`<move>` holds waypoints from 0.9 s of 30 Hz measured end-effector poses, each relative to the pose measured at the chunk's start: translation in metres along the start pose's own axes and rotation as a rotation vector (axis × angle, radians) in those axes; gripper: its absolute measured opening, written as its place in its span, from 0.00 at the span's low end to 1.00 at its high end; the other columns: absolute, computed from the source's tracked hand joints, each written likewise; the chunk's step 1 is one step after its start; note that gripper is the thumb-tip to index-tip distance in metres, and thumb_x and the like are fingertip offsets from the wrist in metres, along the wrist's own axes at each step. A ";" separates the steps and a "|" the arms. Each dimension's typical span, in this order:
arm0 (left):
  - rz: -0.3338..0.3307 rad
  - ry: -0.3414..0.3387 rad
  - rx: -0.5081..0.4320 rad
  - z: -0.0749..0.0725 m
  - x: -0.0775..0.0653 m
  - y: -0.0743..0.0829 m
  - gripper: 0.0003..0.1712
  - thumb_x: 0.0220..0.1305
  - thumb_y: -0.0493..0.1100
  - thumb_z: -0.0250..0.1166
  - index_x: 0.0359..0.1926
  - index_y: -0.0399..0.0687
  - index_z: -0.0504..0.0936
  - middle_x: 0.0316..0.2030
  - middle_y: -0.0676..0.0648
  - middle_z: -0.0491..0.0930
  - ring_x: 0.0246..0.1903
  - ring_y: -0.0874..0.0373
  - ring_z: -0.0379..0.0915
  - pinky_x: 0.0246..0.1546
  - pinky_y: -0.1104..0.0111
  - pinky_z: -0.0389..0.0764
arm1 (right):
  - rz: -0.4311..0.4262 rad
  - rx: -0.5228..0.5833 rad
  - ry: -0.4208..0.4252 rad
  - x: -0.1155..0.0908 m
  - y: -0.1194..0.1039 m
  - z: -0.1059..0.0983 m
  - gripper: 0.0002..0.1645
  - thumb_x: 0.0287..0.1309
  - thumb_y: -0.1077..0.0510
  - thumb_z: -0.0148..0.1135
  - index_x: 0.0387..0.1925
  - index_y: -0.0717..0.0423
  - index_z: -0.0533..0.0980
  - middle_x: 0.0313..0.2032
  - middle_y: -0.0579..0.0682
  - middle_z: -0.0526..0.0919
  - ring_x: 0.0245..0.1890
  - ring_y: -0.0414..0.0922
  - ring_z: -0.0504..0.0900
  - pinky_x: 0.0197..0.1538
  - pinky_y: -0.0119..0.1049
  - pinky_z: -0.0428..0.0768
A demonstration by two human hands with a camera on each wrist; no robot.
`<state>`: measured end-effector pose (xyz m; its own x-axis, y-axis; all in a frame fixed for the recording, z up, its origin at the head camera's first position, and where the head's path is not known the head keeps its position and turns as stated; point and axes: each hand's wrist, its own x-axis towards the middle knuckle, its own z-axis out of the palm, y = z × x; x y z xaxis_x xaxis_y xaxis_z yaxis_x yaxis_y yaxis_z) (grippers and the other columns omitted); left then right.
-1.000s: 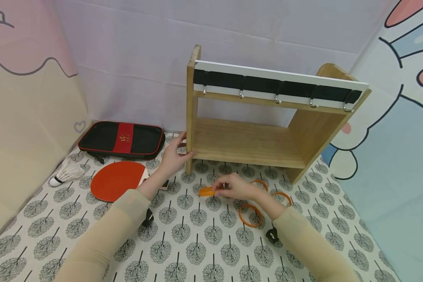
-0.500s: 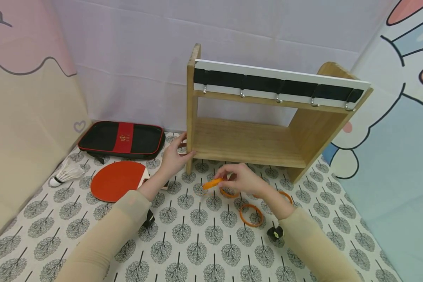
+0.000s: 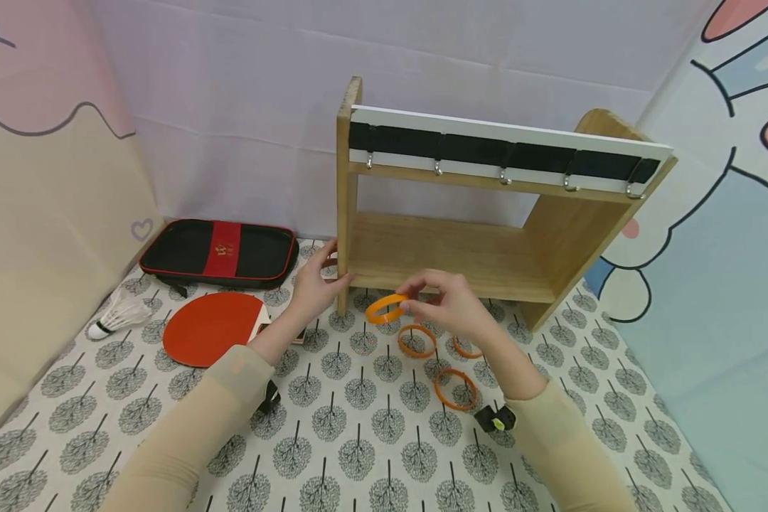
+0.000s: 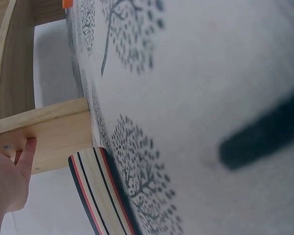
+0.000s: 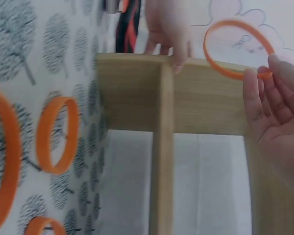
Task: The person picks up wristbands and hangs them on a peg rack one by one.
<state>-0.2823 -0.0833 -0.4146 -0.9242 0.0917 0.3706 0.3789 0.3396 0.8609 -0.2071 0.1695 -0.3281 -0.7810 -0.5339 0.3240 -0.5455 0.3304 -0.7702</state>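
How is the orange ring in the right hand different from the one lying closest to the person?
The held ring is pinched by the right hand; the closest ring is untouched. The held ring is up off the patterned cloth; the closest ring lies flat on it. Both are thin orange hoops.

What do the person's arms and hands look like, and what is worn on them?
The left sleeve and right sleeve are plain light beige, ending short of the wrists. The left hand and right hand wear no gloves. Beside the right cuff shows a small black object with a yellow-green mark; its attachment is unclear.
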 end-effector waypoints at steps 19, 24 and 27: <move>-0.029 -0.001 -0.010 -0.001 0.000 0.001 0.44 0.56 0.39 0.67 0.71 0.50 0.58 0.64 0.46 0.66 0.57 0.49 0.70 0.45 0.68 0.83 | -0.181 0.131 0.404 0.039 -0.048 -0.010 0.10 0.53 0.66 0.66 0.37 0.68 0.78 0.33 0.51 0.82 0.28 0.45 0.81 0.25 0.39 0.85; -0.020 0.003 -0.015 0.000 0.000 0.000 0.44 0.56 0.38 0.67 0.71 0.51 0.58 0.64 0.45 0.66 0.56 0.49 0.71 0.44 0.69 0.84 | -0.258 0.208 0.528 0.055 -0.054 -0.010 0.11 0.53 0.66 0.66 0.37 0.69 0.77 0.32 0.50 0.83 0.29 0.44 0.81 0.24 0.40 0.85; -0.020 0.001 -0.014 0.001 0.000 0.000 0.44 0.56 0.38 0.67 0.71 0.50 0.58 0.64 0.45 0.66 0.56 0.48 0.71 0.44 0.69 0.84 | -0.317 0.245 0.577 0.063 -0.058 -0.008 0.11 0.54 0.65 0.66 0.37 0.70 0.77 0.32 0.50 0.84 0.27 0.46 0.82 0.23 0.42 0.85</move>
<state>-0.2826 -0.0824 -0.4147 -0.9315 0.0840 0.3540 0.3613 0.3282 0.8728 -0.2275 0.1229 -0.2581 -0.6694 -0.0547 0.7409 -0.7422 0.0064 -0.6702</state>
